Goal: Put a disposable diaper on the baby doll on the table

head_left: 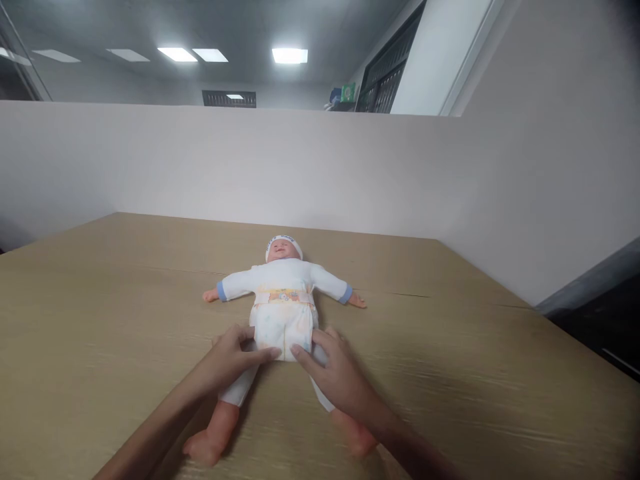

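Baby doll [283, 272] lies face-up on the wooden table [115, 327], probably to keep the diaper [283, 327] front reachable. Left hand [235, 355] and right hand [337, 370] flank its lower front, thumbs on it, likely steadying; can't tell if gripping. Doll's long axis runs lengthwise away from the person, head toward the wall [280, 167].

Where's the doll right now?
In the head view's lower middle, the doll lies face-up on the table, its hips between the left hand and right hand.
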{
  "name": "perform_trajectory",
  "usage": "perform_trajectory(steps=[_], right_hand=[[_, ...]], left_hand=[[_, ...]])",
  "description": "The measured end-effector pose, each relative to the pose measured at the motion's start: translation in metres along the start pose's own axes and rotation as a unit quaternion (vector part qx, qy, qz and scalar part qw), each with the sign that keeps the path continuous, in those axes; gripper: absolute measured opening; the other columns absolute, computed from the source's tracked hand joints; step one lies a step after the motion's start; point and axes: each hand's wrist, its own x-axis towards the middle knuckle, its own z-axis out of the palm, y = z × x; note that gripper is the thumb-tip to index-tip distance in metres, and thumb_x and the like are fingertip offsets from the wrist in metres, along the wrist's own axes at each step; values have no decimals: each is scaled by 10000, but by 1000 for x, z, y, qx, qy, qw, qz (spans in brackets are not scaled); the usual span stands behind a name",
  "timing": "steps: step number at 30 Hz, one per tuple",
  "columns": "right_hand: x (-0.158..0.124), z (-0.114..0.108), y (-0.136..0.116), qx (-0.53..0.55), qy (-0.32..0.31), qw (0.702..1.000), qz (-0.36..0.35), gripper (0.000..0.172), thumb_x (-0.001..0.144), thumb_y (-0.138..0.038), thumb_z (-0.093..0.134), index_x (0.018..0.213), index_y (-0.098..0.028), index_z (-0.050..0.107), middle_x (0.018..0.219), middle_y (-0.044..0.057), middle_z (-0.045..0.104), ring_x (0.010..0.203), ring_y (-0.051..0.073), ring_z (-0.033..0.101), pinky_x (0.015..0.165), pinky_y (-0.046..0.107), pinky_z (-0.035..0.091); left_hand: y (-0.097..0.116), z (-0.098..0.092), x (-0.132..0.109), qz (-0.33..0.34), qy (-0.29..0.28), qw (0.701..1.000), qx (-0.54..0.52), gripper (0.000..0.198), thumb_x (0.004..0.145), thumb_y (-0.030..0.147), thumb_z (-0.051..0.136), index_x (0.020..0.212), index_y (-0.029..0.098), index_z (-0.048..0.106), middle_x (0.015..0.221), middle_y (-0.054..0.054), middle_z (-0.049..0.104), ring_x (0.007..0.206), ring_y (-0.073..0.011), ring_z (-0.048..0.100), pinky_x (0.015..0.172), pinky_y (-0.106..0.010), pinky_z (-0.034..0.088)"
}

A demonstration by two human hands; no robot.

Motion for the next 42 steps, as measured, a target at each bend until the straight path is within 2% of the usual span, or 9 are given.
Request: perform_trajectory(steps=[3, 7, 13, 17, 20, 22, 28, 34, 42], right_hand=[[2, -1, 0, 48, -10, 999, 8, 321, 1055, -493, 612, 1077, -270, 841, 1060, 55, 803, 1100, 310, 632, 1032, 439, 489], [4, -4, -1, 85, 14, 996, -7, 303, 1065, -481, 614, 1098, -290, 847, 1059, 33, 802, 1057, 275, 649, 1009, 402, 504], [11, -5, -2, 61, 28, 998, -10, 305, 1053, -464, 613, 958, -254, 813, 909, 40, 755, 966, 270, 630, 922, 386, 515], [15, -6, -5, 30, 22, 999, -36, 226, 1023, -409, 662, 938, -258, 807, 916, 37, 759, 961, 272, 612, 930, 386, 504], [17, -8, -5, 22, 14, 998, -49, 88, 944, -350, 782, 974, -274, 816, 946, 21, 749, 963, 269, 607, 923, 371, 505], [17, -9, -2, 17, 7, 998, -57, 85, 931, -344, 817, 952, -263, 801, 924, 19, 725, 961, 269, 607, 911, 365, 506], [18, -6, 12, -52, -16, 995, -78, 140, 1020, -343, 745, 947, -224, 750, 968, 56, 677, 957, 269, 611, 930, 395, 505], [20, -10, 16, -102, -82, 987, -92, 111, 1066, -324, 703, 1101, -235, 759, 1095, 76, 729, 1072, 295, 622, 1012, 440, 464], [24, -24, 16, -105, -165, 973, -121, 173, 1031, -392, 757, 1178, -333, 827, 1196, 25, 801, 1185, 320, 608, 1023, 456, 424]], left_hand=[[-4, -3, 0, 16, -41, 999, -21, 528, 867, 720, 708, 966, 222, 852, 987, -43, 811, 1019, -319, 687, 951, -396, 547], [-12, 0, 1, 32, 22, 999, 2, 510, 888, 720, 722, 1015, 245, 854, 1078, -75, 790, 1100, -335, 648, 1031, -451, 513], [-7, 4, 7, 97, -5, 984, -152, 497, 925, 544, 780, 1330, 256, 769, 1354, -75, 783, 1255, -329, 690, 1114, -417, 527], [-9, -2, 10, 71, 3, 995, -71, 417, 925, 609, 749, 1116, 248, 834, 1180, -64, 808, 1158, -332, 679, 1071, -417, 510], [-15, -6, 13, 59, 8, 998, -31, 452, 948, 645, 714, 1195, 280, 811, 1214, -61, 771, 1205, -338, 623, 1080, -427, 471], [-17, -8, 15, 70, -6, 998, -9, 452, 980, 649, 679, 1252, 303, 782, 1215, -54, 746, 1200, -330, 595, 1095, -437, 443], [-20, -7, 20, 124, -37, 988, 85, 443, 1071, 653, 537, 1115, 269, 751, 1106, -63, 699, 1122, -315, 546, 1096, -466, 401], [-25, -5, 26, 158, -50, 971, 171, 570, 862, 544, 852, 1367, 308, 732, 1368, -97, 702, 1295, -393, 540, 1165, -528, 344], [-20, -10, 29, 151, -103, 965, 191, 153, 865, 330, 856, 1014, 297, 850, 1117, -19, 791, 1190, -315, 569, 1115, -454, 320]])
